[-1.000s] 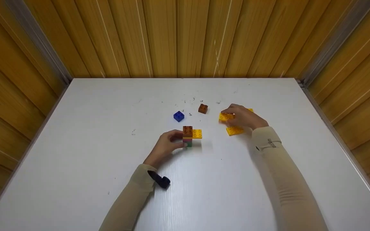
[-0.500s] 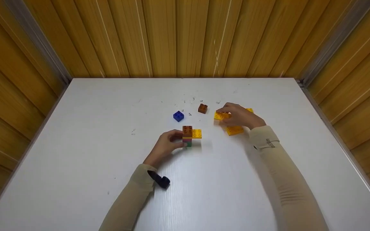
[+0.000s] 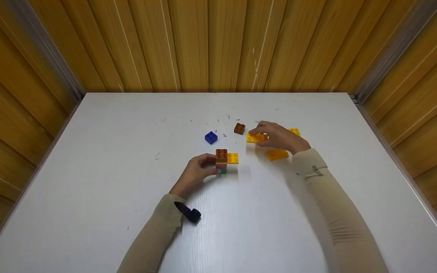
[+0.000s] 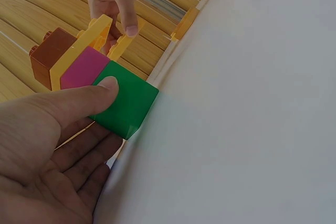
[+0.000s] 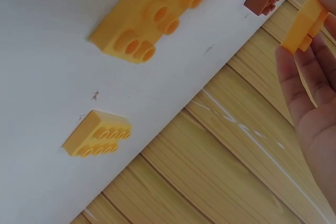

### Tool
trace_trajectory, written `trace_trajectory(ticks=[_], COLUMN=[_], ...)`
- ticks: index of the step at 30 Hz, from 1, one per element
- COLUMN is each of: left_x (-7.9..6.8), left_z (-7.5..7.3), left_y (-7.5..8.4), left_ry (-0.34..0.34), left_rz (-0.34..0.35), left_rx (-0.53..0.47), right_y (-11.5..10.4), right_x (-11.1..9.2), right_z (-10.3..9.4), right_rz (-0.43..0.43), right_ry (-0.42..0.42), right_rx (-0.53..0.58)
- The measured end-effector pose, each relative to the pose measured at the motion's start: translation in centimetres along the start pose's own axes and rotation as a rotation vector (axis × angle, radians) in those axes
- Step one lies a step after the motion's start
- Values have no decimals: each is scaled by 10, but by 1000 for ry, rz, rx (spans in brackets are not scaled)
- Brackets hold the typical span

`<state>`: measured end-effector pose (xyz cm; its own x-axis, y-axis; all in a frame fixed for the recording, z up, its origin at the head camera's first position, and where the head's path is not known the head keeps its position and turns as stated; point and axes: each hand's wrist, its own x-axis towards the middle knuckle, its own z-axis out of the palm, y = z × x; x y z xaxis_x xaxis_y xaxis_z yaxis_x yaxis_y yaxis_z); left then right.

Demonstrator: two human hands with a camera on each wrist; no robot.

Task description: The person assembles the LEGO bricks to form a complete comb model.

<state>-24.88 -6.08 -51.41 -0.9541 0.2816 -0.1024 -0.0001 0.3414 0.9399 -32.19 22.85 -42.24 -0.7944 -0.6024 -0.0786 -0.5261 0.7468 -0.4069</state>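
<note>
Presently; left hand (image 3: 197, 171) grips block stack (image 3: 224, 159) (thumb on green block (image 4: 129, 100)); right hand (image 3: 278, 137) pinches yellow piece (image 3: 253, 138) between fingertips.

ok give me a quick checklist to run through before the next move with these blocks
1. Left hand holding the stack: ok, thumb on the green block.
2. Stack upright: ok, it looks straight in the head view.
3. Right hand holding a yellow block: ok.
4. Studs uncovered on the brown block on top and the yellow plate jutting out beneath it: ok.
5. Held yellow block lined up over the stack: not ok, it is apart, farther back and to the right.
6. Stack joints pressed tight: cannot tell.
</note>
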Motion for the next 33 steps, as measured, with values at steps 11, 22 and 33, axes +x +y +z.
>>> trace_trajectory(ticks=[11,22,33], left_x=[-1,-1,-1], left_z=[0,1,0], left_y=[1,2,1], left_ry=[1,9,0], left_rz=[-7,-15,-12], left_rx=[3,8,-9], right_y=[-16,-29,-49], right_x=[0,4,3], right_z=[-4,-5,-6], right_rz=[-100,-152,-248], right_ry=[7,4,5], right_rx=[-29,8,-20])
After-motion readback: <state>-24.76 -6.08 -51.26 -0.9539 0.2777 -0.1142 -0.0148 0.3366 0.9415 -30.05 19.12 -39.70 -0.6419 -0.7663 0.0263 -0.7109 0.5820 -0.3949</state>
